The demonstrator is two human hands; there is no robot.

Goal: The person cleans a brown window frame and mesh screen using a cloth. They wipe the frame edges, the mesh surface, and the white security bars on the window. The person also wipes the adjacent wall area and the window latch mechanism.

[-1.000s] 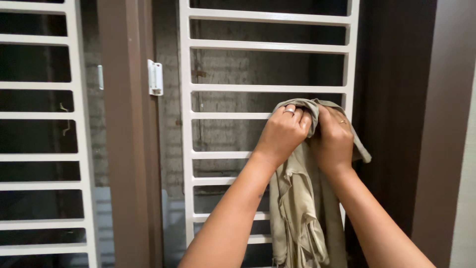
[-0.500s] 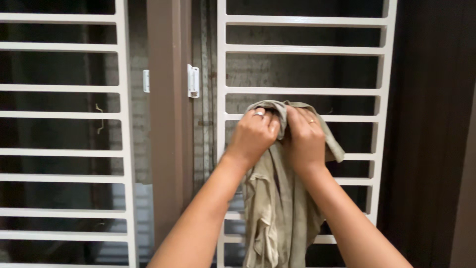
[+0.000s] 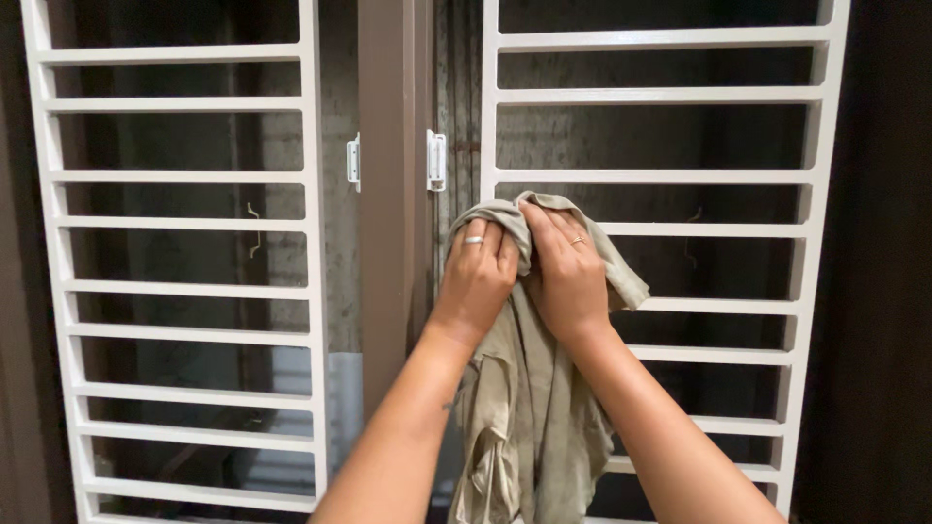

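From the head camera we look straight at a white window grille. Our left hand [image 3: 476,277] and our right hand [image 3: 568,272] sit side by side, nearly touching, both closed in a fist on the bunched top of one beige cloth [image 3: 529,408].

The cloth lies directly under and between the hands. Its gathered top is pressed against the left end of a horizontal bar of the right grille panel [image 3: 660,175], and its long axis runs straight down, the loose length hanging between our forearms and out of the bottom of the view. Neither hand is clearly nearer; each grips its own side of the bunch.

We count one cloth, two hands, a ring on each hand, two grille panels, the left grille panel [image 3: 184,175] untouched, one brown post [image 3: 388,194] between them, and two white hinges [image 3: 437,160] flanking it.
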